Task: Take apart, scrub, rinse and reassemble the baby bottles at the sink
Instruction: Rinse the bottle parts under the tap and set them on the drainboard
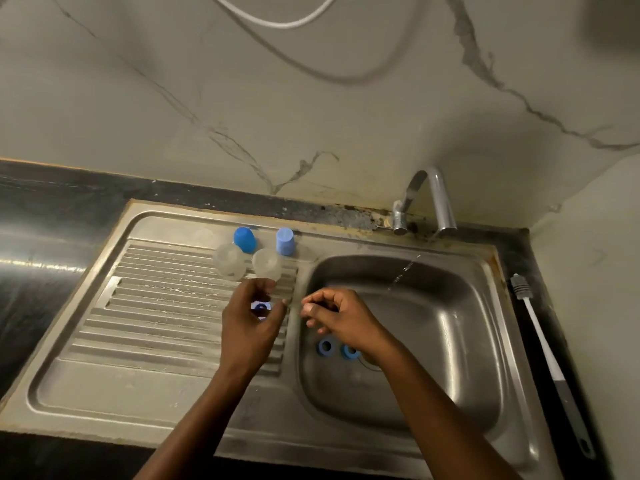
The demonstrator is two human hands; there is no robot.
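The left hand [254,318] curls its fingers and thumb round a small clear piece with a dark blue ring [260,308], which is too blurred to name more closely. Just beside it, the right hand [337,318] hangs over the basin's edge. Its fingers are curled, and its thumb and forefinger tips are drawn together toward the left hand. Whether they pinch anything cannot be told. Under the right wrist, two blue plastic screw rings [326,347] lie in the stainless steel sink [450,341]. Just beyond the left hand's fingertips, two clear plastic bottle bodies [229,262] stand on the ribbed drainboard [156,306], with two blue plastic caps [245,239] behind them. Beyond the right hand, a thin stream of water [403,271] falls from the chrome tap [440,199]. Far to that hand's right, a white-and-grey bottle brush [544,341] lies on the dark worktop [41,209].
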